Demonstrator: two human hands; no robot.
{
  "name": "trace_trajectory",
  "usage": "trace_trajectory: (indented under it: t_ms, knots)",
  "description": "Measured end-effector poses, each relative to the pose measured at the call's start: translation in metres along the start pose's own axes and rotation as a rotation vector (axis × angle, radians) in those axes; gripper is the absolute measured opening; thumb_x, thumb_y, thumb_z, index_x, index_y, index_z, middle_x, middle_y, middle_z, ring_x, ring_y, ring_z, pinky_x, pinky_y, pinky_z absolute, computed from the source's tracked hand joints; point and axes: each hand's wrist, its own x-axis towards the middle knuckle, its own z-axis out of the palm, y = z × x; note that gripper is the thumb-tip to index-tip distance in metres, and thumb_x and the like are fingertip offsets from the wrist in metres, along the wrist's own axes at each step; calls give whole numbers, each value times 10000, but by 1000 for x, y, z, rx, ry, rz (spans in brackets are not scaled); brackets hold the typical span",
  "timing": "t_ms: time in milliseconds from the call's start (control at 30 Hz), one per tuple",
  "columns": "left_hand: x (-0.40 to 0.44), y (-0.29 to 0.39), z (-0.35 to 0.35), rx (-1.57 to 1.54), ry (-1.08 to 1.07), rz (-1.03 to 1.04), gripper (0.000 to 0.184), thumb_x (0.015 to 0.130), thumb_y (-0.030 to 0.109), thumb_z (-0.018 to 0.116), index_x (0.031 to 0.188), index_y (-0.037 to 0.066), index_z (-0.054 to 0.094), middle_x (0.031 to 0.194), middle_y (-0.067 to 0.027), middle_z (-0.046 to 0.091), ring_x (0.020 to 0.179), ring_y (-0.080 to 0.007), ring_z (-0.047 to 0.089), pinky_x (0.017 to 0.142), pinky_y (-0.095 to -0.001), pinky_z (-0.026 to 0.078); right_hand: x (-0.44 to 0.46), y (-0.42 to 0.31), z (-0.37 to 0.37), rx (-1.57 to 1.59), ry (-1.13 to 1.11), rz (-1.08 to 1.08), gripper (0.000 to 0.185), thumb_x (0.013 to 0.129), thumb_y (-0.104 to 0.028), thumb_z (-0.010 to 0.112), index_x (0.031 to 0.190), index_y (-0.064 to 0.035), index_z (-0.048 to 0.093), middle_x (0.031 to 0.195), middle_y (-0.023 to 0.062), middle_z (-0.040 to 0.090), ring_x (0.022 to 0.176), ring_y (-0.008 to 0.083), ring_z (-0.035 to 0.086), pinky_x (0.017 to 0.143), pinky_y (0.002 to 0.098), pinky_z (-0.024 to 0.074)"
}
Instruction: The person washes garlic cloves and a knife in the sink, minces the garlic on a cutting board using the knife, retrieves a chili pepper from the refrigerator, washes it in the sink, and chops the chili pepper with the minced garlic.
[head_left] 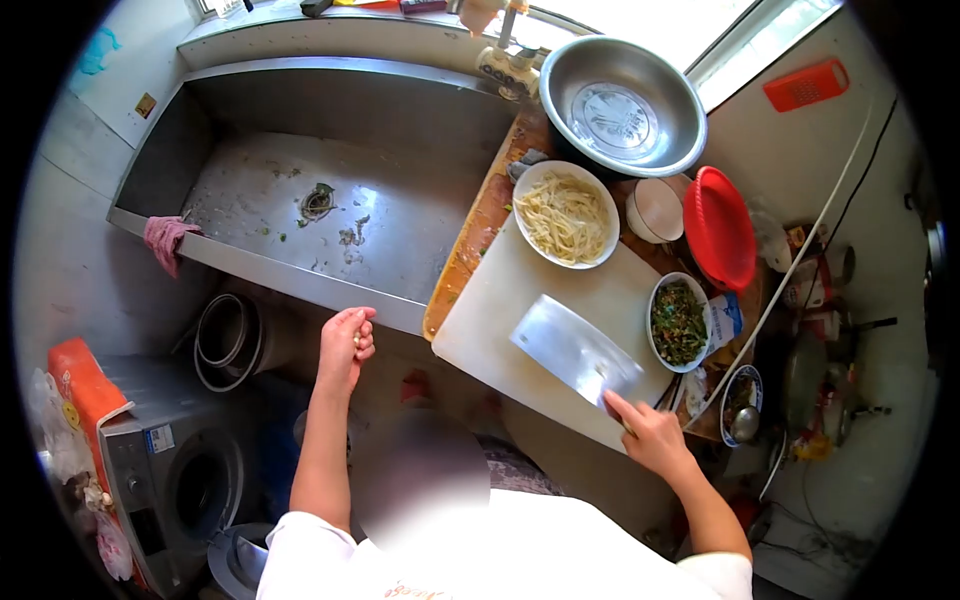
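My right hand [650,432] grips the handle of a cleaver [575,348], its wide blade flat over the white cutting board [480,310]. My left hand [346,348] is closed in front of the sink's near edge. A small pale bit shows between its fingers, too small to name. At the board's far end is a white bowl of noodles [566,215]. A bowl of chopped greens [680,322] stands by the board's right side.
A steel sink [270,265] with scraps around its drain lies to the left, a pink cloth [166,240] on its rim. A large metal basin [622,105], white bowl [656,210] and red basket [720,230] stand behind the board. A washing machine [170,480] is at lower left.
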Motion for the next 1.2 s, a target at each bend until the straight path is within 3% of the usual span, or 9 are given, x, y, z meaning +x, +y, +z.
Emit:
trace_trajectory:
  t_ms: [167,267,467,600,700,733,800,900,1200]
  knots:
    - [6,-19,19,-1,7,-1,139,943,105,507,975,-18,563,649,-6,484,475,-48,390,389,-189,293,-128,25,-1,-141,-172,173,657,689,-25,611,1311,-227,548,648,95,500,504,290,567,471,412,482]
    - [-1,-28,26,-3,12,-2,135,937,101,509,969,-17,568,650,-5,484,471,-48,389,385,-189,293,-147,28,16,-76,-165,169,639,702,-17,602,1308,-214,552,653,98,504,501,298,565,465,423,476]
    - [-23,-34,11,30,77,-17,120,934,102,512,933,0,577,642,0,482,464,-46,392,381,-187,291,-14,10,32,-73,-165,-29,787,716,5,581,1440,-221,371,688,142,551,516,337,566,476,440,477]
    - [-36,-53,-1,190,77,-47,129,930,144,543,904,29,596,627,27,475,457,-27,381,375,-176,294,100,-15,52,-82,6,-140,751,731,4,561,1423,-240,403,667,117,534,500,318,547,474,436,470]
    - [-55,-82,27,331,-59,-223,210,942,216,568,966,9,602,649,38,449,483,-17,364,397,-165,274,133,-39,55,-33,97,-183,758,725,8,570,1427,-228,404,704,118,552,498,302,565,461,408,470]
    - [-61,-94,42,386,-92,-278,234,946,233,572,1007,9,602,657,38,449,490,-17,365,402,-166,272,130,-40,53,-34,84,-180,753,723,9,569,1420,-230,415,698,116,547,495,301,562,460,407,470]
    - [-62,-121,65,193,-230,-408,227,953,251,569,968,25,572,668,31,457,497,-24,372,407,-172,270,112,-32,45,-44,59,-168,741,718,10,566,1406,-233,436,687,113,537,490,298,556,456,406,470]
    - [-57,-137,88,88,-241,-428,227,961,238,557,815,80,484,655,18,458,479,-40,361,400,-180,263,56,-6,44,-2,20,-72,721,681,-7,594,1367,-197,482,700,106,549,537,301,565,488,406,484]
    - [-57,-146,90,27,-139,-250,232,936,224,587,786,88,475,622,24,445,454,-40,370,374,-188,262,-85,41,29,-35,-3,174,698,660,6,581,1334,-171,527,681,113,561,530,297,589,499,405,500]
